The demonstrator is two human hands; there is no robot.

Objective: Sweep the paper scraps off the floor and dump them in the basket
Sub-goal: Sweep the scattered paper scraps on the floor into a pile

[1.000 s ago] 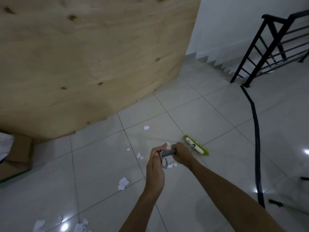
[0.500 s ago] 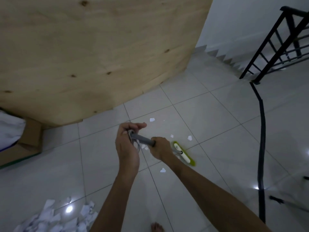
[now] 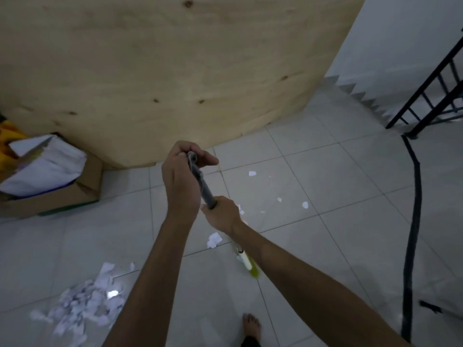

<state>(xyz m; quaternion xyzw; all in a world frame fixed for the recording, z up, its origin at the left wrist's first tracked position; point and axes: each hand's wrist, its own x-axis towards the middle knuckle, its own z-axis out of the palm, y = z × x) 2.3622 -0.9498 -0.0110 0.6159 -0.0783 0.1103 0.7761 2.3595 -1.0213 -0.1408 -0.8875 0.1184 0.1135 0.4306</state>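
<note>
My left hand (image 3: 180, 181) grips the top end of a grey broom handle (image 3: 204, 189), and my right hand (image 3: 221, 215) grips the handle lower down. The green and white broom head (image 3: 248, 265) rests on the tiled floor just under my right forearm. A heap of white paper scraps (image 3: 82, 304) lies at the lower left. One crumpled scrap (image 3: 214, 240) sits beside the broom head, and a few small scraps (image 3: 305, 205) are scattered farther out to the right. No basket is in view.
A plywood panel (image 3: 162, 71) leans up ahead. A cardboard box (image 3: 55, 194) stuffed with papers stands at the left. A black cable (image 3: 413, 221) runs down the floor on the right, below a black stair railing (image 3: 431, 96). My bare foot (image 3: 251, 326) stands near the bottom edge.
The broom head has been drawn back toward me and to the left, from the far tiles to near my foot. Both hands rose, and the view tilted down, revealing the scrap heap.
</note>
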